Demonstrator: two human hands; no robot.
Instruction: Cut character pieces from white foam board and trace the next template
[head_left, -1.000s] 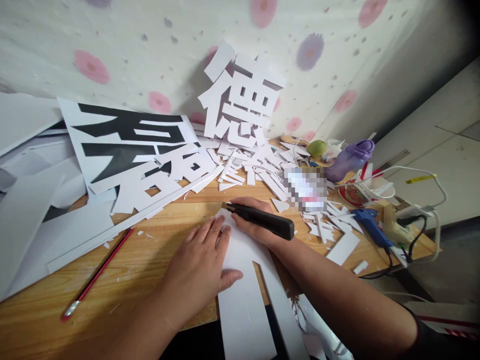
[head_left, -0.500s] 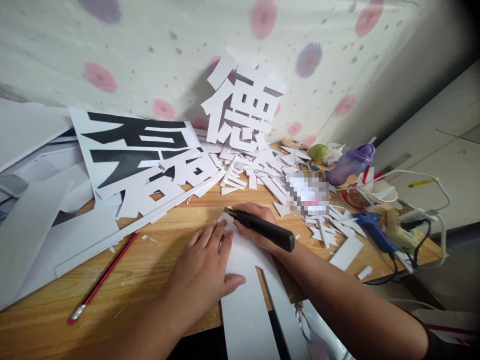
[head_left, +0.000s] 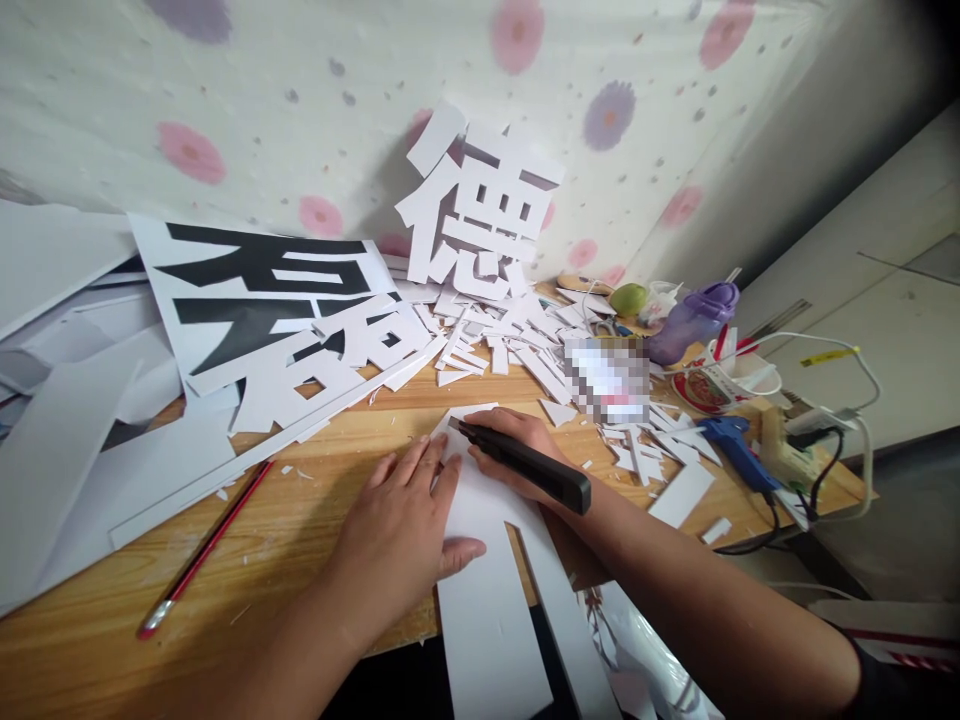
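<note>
Right hand: my right hand [head_left: 521, 428] is closed around the black knife [head_left: 529, 465]; its fat end points back to my right
Blade: the blade [head_left: 455, 425] sticks out past my right fingers, over the far end of the white board [head_left: 491, 620]; I cannot tell how deep it goes
Left hand: my left hand [head_left: 405, 515] lies flat and open, holding nothing; its fingers and thumb rest on the board
White board: it is under both my hands; it has a long slot, and its near end pokes past the edge of the wooden table [head_left: 300, 550]
Pencil: the red pencil [head_left: 206, 550] lies left of my left hand, well apart
Scraps: white scraps [head_left: 499, 350] lie in a heap beyond my hands
Big cut-out: the white cut-out sign [head_left: 480, 215] leans on the flowery wall [head_left: 262, 110], behind the heap
Blue tool: the blue glue gun [head_left: 739, 455] lies to the right of my knife grip
</note>
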